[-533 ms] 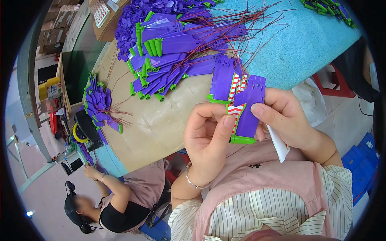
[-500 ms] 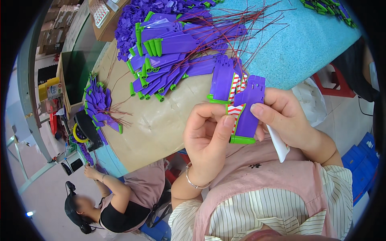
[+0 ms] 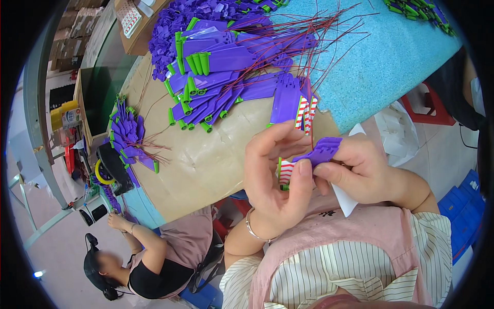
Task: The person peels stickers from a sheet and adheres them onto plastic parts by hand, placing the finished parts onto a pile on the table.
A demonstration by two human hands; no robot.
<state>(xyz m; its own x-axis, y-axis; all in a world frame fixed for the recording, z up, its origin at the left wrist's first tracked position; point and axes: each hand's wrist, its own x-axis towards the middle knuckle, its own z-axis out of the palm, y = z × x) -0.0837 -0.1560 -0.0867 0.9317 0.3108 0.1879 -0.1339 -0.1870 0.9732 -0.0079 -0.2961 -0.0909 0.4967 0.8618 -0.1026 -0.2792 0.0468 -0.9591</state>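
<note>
Both my hands hold a purple plastic part (image 3: pixel 325 149) with a green edge, in front of my chest. My left hand (image 3: pixel 280 180) is closed round its left end, the thumb beside a red-and-white striped sticker (image 3: pixel 286 171). My right hand (image 3: pixel 363 172) pinches the right side between thumb and fingers. A strip of white paper (image 3: pixel 345 200) also sticks out from under the right hand's fingers. Just beyond my hands, another purple part (image 3: pixel 286 100) lies on the table, with striped stickers (image 3: pixel 305 114) along its side. My fingers hide much of the held part.
A large heap of purple parts with green ends (image 3: pixel 216 56) and thin red wires (image 3: pixel 329 44) covers the table's far side. A smaller bunch (image 3: pixel 128 126) lies left. A cardboard box (image 3: pixel 135 26) stands far left. At lower left a co-worker (image 3: pixel 149 262) sits, hands at the table edge.
The held part has turned from upright and facing me to tilted nearly edge-on. My left hand has shifted slightly right and curled further over it. The white paper has swung with my right hand.
</note>
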